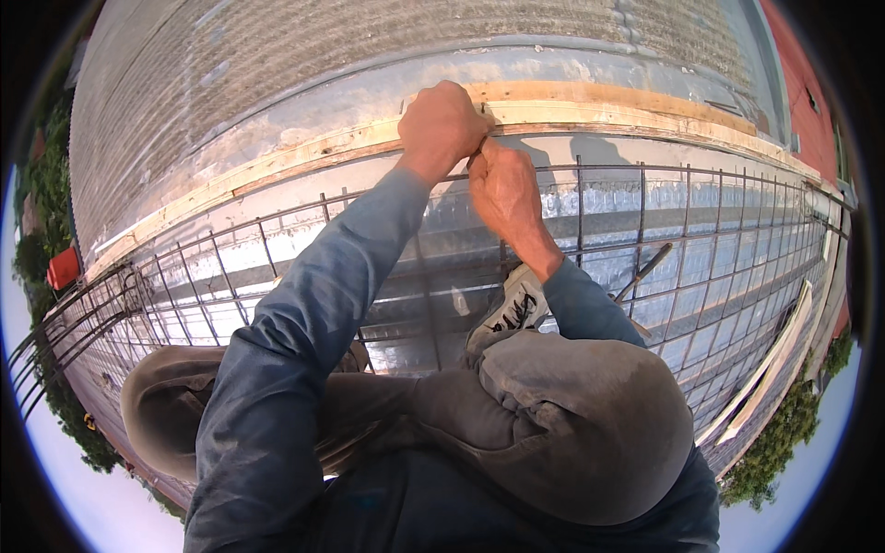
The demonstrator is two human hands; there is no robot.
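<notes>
Reaching over the steel bars (579, 198), your left hand (442, 129) and right hand (507, 189) curl by the board (599, 115); can't tell on what! Your shoe (512, 309) sits below.

Legible texts, labels, brands, numbers or signs: none; pale shoe (506, 315), dark marks (522, 310) across it, not readable as lettering.

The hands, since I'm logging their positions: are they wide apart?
No, the left hand and right hand are close together by the pale wooden strip.
</notes>
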